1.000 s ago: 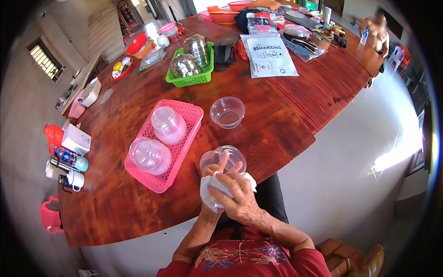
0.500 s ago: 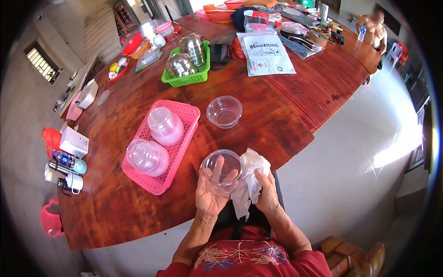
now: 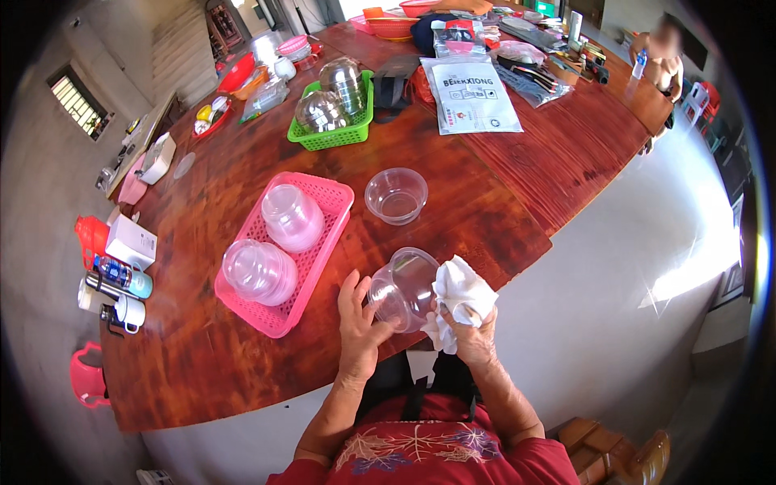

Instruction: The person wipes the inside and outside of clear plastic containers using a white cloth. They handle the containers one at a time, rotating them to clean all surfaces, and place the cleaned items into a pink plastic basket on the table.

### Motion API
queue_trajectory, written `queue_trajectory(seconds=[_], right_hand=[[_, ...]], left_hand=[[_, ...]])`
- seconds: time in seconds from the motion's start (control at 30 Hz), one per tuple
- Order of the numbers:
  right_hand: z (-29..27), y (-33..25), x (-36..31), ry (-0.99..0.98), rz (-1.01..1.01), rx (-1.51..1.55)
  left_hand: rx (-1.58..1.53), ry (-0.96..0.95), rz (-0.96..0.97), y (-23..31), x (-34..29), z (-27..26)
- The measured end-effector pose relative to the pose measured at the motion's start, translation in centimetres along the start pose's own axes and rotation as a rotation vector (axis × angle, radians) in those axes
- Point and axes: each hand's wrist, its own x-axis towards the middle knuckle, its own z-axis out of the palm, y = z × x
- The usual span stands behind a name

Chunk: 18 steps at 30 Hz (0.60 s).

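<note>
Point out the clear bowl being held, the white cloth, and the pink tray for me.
clear bowl [image 3: 404,287], head view, on its side wall.
white cloth [image 3: 459,295], head view, on the bunched middle.
pink tray [image 3: 327,222], head view, on the bare mesh floor near its far right corner.

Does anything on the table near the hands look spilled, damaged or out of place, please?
Nothing stands out. The left hand holds a clear plastic bowl tilted on its side while the right hand presses a white cloth to it. Another clear bowl sits upright on the table, and upturned bowls lie neatly in the pink basket.
</note>
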Motion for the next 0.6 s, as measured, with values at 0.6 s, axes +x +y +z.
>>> queue_trajectory(seconds=[0.6], right_hand=[[0.3,-1.1,0.7,-0.061,-0.265,-0.730]], left_hand=[[0.792,-0.093,0.356,1.3,-0.3,1.6]])
